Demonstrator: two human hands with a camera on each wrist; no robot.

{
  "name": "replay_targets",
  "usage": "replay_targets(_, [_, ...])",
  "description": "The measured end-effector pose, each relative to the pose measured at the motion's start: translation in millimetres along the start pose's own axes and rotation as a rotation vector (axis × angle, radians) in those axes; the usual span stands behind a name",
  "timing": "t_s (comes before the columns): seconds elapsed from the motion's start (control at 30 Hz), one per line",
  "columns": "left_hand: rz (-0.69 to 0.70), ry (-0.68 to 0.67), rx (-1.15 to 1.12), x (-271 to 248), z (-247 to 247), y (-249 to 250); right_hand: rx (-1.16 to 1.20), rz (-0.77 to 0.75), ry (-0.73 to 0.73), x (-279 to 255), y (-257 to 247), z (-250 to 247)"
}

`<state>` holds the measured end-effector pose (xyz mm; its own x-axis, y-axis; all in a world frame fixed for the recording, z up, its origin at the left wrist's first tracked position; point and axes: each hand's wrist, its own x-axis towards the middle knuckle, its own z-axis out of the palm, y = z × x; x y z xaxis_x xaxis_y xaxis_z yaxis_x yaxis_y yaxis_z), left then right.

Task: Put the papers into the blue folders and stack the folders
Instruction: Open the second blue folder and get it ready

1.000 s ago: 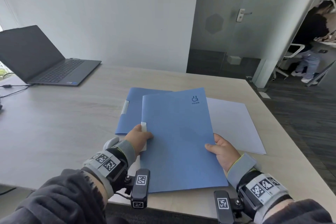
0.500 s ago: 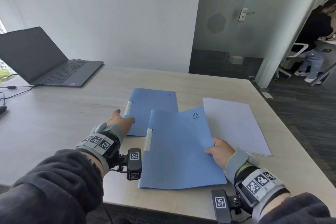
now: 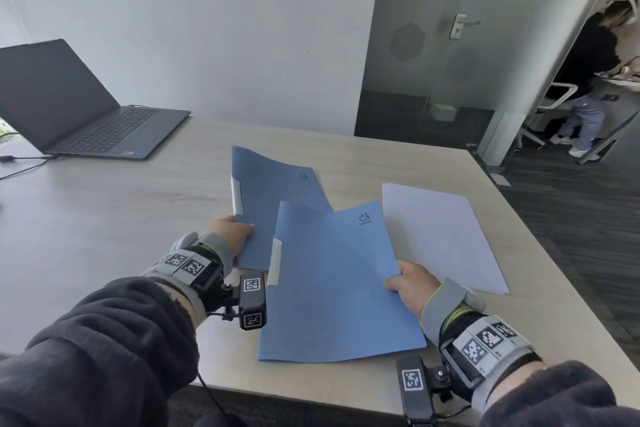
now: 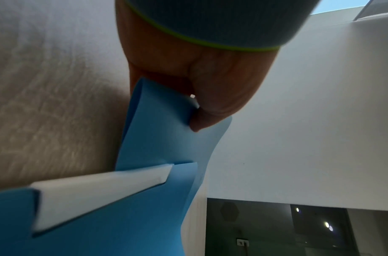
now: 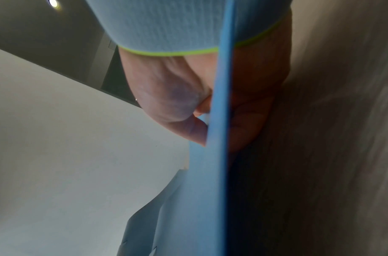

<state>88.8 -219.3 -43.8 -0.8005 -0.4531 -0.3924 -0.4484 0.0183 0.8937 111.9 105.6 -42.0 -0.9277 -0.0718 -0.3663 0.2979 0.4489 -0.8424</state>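
Observation:
Two blue folders with white spine clips are in the head view. The near folder (image 3: 339, 284) is held at its right edge by my right hand (image 3: 408, 282), thumb on top and fingers under it (image 5: 219, 104). The far folder (image 3: 273, 191) is lifted and bent, and my left hand (image 3: 230, 232) pinches its near left corner (image 4: 164, 110). The near folder overlaps the far one's lower right part. A stack of white papers (image 3: 440, 232) lies flat on the table to the right of both folders.
An open dark laptop (image 3: 69, 104) with cables sits at the table's (image 3: 104, 211) far left. The table's right edge runs just past the papers. Beyond a glass door (image 3: 450, 45), a person (image 3: 588, 80) stands by a chair.
My left hand left the near folder's spine, reached to the far folder and gripped its corner, lifting it. My right hand drew the near folder toward me, uncovering the papers.

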Motion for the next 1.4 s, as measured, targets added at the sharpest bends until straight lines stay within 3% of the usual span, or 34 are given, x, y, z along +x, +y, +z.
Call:
replay_targets(0.1, [0.101,0.118,0.059,37.2,-17.8,-17.9,0.044,0.016,0.018,1.4,-0.1,-1.3])
replay_targets(0.3, [0.221,0.364,0.014,-26.1,-67.8,29.2,0.145,0.013,0.142,6.2,-7.8,-6.8])
replay_targets(0.43, [0.272,0.375,-0.121,-24.4,-85.3,40.8,0.219,-0.008,0.205,16.3,-15.8,0.0])
replay_targets(0.6, [0.249,0.218,-0.325,-43.1,-59.5,39.3,0.319,-0.054,0.133,21.8,-27.6,23.6])
replay_targets(0.77, [0.162,0.033,-0.366,-57.1,-22.1,19.8,0.351,-0.015,0.041,15.1,-38.8,29.7])
replay_targets(0.97, [0.047,-0.09,-0.426,-63.9,7.3,-6.8,0.078,-0.097,0.202,11.8,-24.5,3.6])
replay_targets(1.1, [0.038,-0.191,-0.436,-79.7,25.4,-9.8,0.451,0.063,-0.024,-2.1,-16.7,-3.5])
replay_targets(1.2, [0.115,-0.2,-0.216,-82.5,31.9,-13.5,0.535,0.081,-0.075,-6.3,-6.3,-8.8])
replay_targets(1.3, [0.272,-0.172,0.233,-89.6,32.3,-9.8,0.563,0.064,-0.055,-7.7,1.1,-11.5])
replay_targets(1.4, [0.436,-0.226,0.692,-101.7,40.4,-10.9,0.593,0.077,-0.057,-10.7,3.1,-8.5])
